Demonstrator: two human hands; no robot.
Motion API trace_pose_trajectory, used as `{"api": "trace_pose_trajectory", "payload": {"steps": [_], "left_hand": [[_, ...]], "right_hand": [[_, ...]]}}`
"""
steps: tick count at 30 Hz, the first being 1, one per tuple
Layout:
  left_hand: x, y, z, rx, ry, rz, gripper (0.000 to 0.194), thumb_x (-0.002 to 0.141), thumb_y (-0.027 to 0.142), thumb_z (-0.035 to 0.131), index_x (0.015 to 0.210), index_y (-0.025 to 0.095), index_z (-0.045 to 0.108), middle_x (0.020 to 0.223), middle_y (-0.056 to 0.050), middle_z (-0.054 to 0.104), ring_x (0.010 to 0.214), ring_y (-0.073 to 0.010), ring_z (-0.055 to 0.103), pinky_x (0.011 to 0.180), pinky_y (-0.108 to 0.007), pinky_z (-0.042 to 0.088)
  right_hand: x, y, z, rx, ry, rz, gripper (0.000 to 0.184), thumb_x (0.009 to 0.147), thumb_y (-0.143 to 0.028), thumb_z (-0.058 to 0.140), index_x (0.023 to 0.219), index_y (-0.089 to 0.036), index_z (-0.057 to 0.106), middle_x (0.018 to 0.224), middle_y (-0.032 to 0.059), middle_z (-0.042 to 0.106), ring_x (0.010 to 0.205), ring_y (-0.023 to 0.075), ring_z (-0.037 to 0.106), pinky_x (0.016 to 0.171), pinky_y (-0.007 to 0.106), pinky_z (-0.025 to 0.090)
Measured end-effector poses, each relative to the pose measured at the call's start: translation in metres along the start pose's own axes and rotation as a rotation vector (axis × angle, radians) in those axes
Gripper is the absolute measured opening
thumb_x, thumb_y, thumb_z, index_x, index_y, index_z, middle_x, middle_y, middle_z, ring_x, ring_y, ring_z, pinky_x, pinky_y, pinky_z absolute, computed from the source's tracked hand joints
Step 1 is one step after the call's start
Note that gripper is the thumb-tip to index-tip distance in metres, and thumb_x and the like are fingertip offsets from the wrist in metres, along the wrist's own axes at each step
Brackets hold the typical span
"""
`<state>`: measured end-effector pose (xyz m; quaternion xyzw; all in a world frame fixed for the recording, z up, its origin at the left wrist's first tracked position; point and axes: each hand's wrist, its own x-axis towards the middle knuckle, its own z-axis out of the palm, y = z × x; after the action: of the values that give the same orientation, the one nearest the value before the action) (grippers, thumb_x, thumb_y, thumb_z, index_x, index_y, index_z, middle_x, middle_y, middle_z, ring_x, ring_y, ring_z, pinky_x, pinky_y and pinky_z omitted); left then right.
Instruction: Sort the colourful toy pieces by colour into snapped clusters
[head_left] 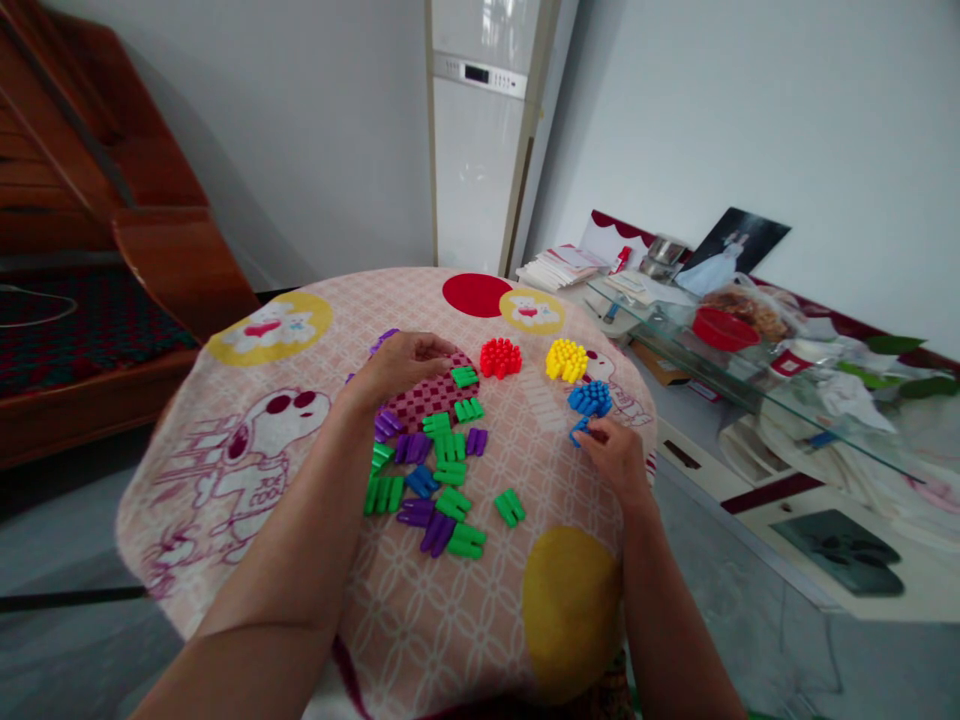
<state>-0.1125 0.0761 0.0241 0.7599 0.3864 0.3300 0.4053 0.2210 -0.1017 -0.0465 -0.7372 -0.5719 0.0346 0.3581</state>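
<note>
My right hand (616,457) pinches a small blue plastic building piece (579,431) at the table's right side. Just beyond it sits a cluster of blue pieces (590,399). My left hand (409,364) is over the far left part of the table, fingers stretched to the right and holding nothing I can see. Near its fingertips lies a green piece (464,376). Purple pieces (412,448) and green pieces (450,447) are scattered between my forearms, with a lone blue piece (422,482) among them. Some purple ones are partly hidden by my left arm.
A red cluster (500,358) and a yellow cluster (566,360) stand on the patterned tablecloth (442,620). To the right is a cluttered glass-topped cabinet (750,370). A wooden bench (172,260) is at left, a tall white air conditioner (480,160) behind.
</note>
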Motion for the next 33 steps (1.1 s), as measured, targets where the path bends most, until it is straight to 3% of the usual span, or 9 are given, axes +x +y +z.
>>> {"api": "trace_pose_trajectory", "payload": {"steps": [9,14,17,21,26,33], "left_hand": [[-0.001,-0.001,-0.001,0.016,0.007,-0.001,0.045,0.069,0.043,0.075,0.105,0.015,0.075,0.093,-0.008,0.078,0.083,-0.0213,0.071,0.071,-0.029,0.057],[-0.001,0.000,0.000,0.007,0.003,-0.012,0.046,0.068,0.044,0.075,0.104,0.016,0.075,0.094,-0.007,0.078,0.086,-0.0223,0.071,0.075,-0.032,0.058],[0.000,0.000,0.000,0.012,0.007,-0.012,0.045,0.068,0.045,0.075,0.103,0.016,0.075,0.093,-0.007,0.078,0.084,-0.0222,0.071,0.074,-0.032,0.057],[-0.001,0.002,0.000,0.021,0.010,-0.006,0.043,0.067,0.044,0.075,0.100,0.016,0.075,0.091,-0.007,0.078,0.083,-0.0220,0.071,0.074,-0.031,0.057],[-0.003,0.005,-0.001,0.016,0.023,-0.015,0.045,0.068,0.045,0.075,0.102,0.016,0.076,0.092,-0.007,0.078,0.084,-0.0228,0.071,0.072,-0.031,0.056],[-0.004,0.004,-0.006,0.036,0.030,-0.021,0.046,0.068,0.046,0.076,0.103,0.016,0.076,0.089,-0.008,0.078,0.078,-0.0210,0.069,0.066,-0.029,0.054]], "right_hand": [[0.019,0.018,-0.011,-0.128,-0.067,-0.078,0.026,0.079,-0.031,0.058,0.092,-0.019,0.077,0.083,0.0082,0.076,0.076,0.0222,0.067,0.073,0.032,0.047],[0.028,0.025,-0.016,-0.144,0.053,-0.028,0.036,0.079,-0.029,0.055,0.105,-0.016,0.076,0.089,0.0110,0.077,0.080,0.0240,0.069,0.076,0.032,0.050],[0.024,0.020,-0.015,-0.188,0.112,0.047,0.034,0.083,-0.032,0.053,0.100,-0.014,0.076,0.087,0.0129,0.077,0.080,0.0249,0.069,0.074,0.032,0.049],[0.016,0.007,-0.010,-0.397,0.021,0.127,0.036,0.089,-0.044,0.054,0.082,-0.016,0.076,0.080,0.0133,0.076,0.075,0.0246,0.067,0.069,0.032,0.045],[0.018,-0.003,-0.004,-0.589,-0.086,0.169,0.036,0.092,-0.045,0.056,0.095,-0.015,0.076,0.091,0.0146,0.076,0.083,0.0245,0.069,0.070,0.030,0.043],[0.023,-0.002,-0.003,-0.621,-0.107,0.181,0.033,0.093,-0.040,0.056,0.103,-0.015,0.074,0.097,0.0148,0.076,0.087,0.0242,0.069,0.075,0.030,0.045]]}}
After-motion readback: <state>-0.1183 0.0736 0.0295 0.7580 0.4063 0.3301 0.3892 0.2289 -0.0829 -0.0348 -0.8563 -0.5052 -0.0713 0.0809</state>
